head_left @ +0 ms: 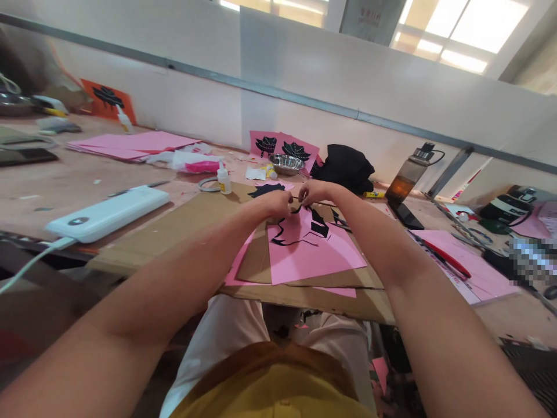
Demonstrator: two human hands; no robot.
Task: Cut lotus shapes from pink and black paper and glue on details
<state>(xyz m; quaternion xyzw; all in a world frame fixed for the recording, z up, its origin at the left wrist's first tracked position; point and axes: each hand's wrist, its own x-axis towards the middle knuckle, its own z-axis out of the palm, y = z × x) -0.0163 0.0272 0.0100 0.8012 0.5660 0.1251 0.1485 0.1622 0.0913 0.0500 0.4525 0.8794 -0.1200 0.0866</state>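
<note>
A sheet of pink paper lies in front of me, with thin black paper strips and a black paper piece on it. At its far edge my left hand is closed, fingertips bent down toward the black strips. Close beside it, my right hand is closed too, its thumb and fingers pinched downward. Whatever is between the fingers of either hand is too small to make out. Just beyond the left hand rests a black paper cutout. Brown cardboard lies under the pink sheet.
Left of the cardboard is a white power bank with a cable. Beyond my hands stand a glue bottle, a metal bowl and a black cloth bundle. A drink bottle and a phone are on the right.
</note>
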